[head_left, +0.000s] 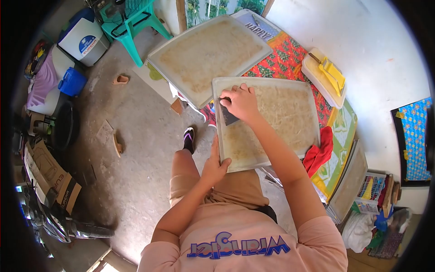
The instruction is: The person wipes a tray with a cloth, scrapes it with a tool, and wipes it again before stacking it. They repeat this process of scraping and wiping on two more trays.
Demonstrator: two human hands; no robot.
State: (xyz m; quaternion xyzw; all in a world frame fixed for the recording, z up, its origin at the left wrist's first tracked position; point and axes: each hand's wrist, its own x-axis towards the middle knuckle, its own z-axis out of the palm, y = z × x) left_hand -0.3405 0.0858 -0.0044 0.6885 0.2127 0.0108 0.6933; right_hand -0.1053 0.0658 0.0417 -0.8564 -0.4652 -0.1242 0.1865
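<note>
My right hand is closed on a dark, flat, rectangular scraper, pressed to the left part of a shallow baking tray. Brownish residue and pale streaks cover the tray's inside. At the near left corner my left hand grips the tray's rim, thumb on top; its other fingers are partly hidden. A second baking tray, also stained brown, lies on the table just beyond. Beside the near tray's right edge is a crumpled red cloth.
A patterned tablecloth covers the table. On it, at right, a plastic tub bears a yellow tool. More trays lean at the table's right side. A green plastic stool, a cooler and loose slippers are on the floor.
</note>
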